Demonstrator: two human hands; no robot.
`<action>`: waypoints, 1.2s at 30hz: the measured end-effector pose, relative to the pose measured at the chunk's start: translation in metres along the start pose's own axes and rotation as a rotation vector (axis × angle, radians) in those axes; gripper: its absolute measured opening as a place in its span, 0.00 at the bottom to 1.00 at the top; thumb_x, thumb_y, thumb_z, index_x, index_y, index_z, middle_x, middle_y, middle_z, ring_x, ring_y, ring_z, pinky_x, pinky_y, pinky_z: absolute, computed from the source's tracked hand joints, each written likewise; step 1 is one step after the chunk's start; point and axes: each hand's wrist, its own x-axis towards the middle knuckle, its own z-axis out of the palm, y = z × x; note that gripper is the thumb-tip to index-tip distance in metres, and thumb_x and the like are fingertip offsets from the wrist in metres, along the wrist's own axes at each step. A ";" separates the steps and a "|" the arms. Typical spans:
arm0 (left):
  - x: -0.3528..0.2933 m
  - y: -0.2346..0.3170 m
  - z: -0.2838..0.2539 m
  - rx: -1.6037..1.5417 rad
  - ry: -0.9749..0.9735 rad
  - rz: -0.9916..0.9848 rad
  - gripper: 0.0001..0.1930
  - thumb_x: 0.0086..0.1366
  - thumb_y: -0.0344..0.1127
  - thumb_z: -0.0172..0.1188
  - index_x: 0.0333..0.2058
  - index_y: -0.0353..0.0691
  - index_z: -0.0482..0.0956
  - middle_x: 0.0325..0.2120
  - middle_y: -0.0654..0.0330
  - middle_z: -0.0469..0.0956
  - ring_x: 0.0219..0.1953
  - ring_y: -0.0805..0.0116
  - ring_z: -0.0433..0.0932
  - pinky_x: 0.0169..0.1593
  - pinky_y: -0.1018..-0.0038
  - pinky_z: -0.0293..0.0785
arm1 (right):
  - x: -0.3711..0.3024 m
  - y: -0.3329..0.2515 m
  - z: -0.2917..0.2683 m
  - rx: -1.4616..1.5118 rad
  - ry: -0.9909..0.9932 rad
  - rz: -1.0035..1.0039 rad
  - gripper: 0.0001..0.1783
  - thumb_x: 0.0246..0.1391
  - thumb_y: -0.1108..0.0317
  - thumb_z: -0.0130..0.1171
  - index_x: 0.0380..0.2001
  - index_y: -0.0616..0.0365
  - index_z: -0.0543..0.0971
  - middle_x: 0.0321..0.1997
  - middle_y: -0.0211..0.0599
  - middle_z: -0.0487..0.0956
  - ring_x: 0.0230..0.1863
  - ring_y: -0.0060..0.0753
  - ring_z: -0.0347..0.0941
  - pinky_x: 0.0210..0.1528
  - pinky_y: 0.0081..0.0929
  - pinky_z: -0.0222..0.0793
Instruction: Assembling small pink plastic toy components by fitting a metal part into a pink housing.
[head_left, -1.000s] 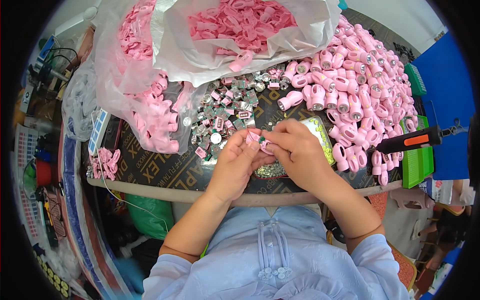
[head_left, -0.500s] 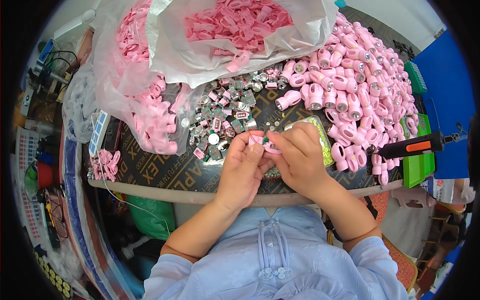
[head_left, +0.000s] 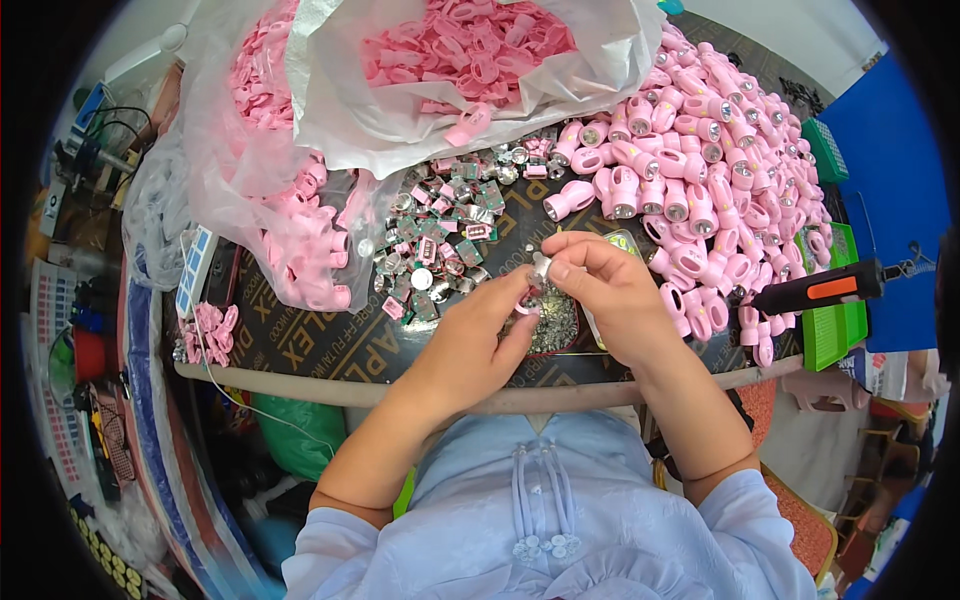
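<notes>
My left hand (head_left: 465, 345) is closed around a pink plastic torch part (head_left: 527, 302), mostly hidden by the fingers. Just right of it, my right hand (head_left: 618, 300) pinches a small shiny silver piece (head_left: 541, 265) between thumb and forefinger, close above the pink part. Under the hands lies a shallow tray of tiny metal screws (head_left: 558, 325). Beside my right hand stands a clear box of yellow-green bits (head_left: 622, 240), partly covered by that hand. Left of the hands, small circuit boards with pink and silver parts (head_left: 440, 230) are heaped.
Pink torches (head_left: 690, 180) are piled at the right. A white sack (head_left: 330, 110) holds pink casings, with a clear plastic bag (head_left: 290, 230) of more beside it. A black-and-orange electric screwdriver (head_left: 820, 290) hangs by a green bin (head_left: 850, 315). A power strip (head_left: 197, 270) lies left.
My hands have drawn slightly apart; the right has lifted and now pinches a silver piece. The left has turned over the pink part, and the screw tray shows more.
</notes>
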 end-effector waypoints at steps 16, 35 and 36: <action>0.002 -0.022 0.008 -0.844 -0.010 -0.337 0.10 0.72 0.29 0.56 0.50 0.38 0.74 0.45 0.63 0.78 0.38 0.78 0.78 0.36 0.79 0.75 | -0.006 -0.005 0.005 0.131 -0.007 0.062 0.06 0.58 0.72 0.64 0.35 0.63 0.84 0.55 0.36 0.74 0.53 0.25 0.72 0.57 0.25 0.66; 0.006 -0.007 0.023 -0.588 0.297 -0.172 0.07 0.65 0.22 0.54 0.42 0.35 0.72 0.43 0.55 0.78 0.38 0.74 0.77 0.41 0.77 0.74 | -0.008 0.008 0.015 -0.673 0.127 -0.543 0.07 0.48 0.74 0.68 0.33 0.59 0.83 0.49 0.41 0.78 0.50 0.43 0.72 0.51 0.36 0.68; 0.006 -0.005 0.025 -0.575 0.333 -0.172 0.09 0.65 0.21 0.54 0.44 0.35 0.73 0.43 0.55 0.78 0.40 0.73 0.78 0.42 0.75 0.74 | -0.008 0.009 0.016 -0.672 0.126 -0.543 0.07 0.48 0.74 0.68 0.33 0.59 0.83 0.49 0.41 0.78 0.50 0.43 0.72 0.51 0.36 0.68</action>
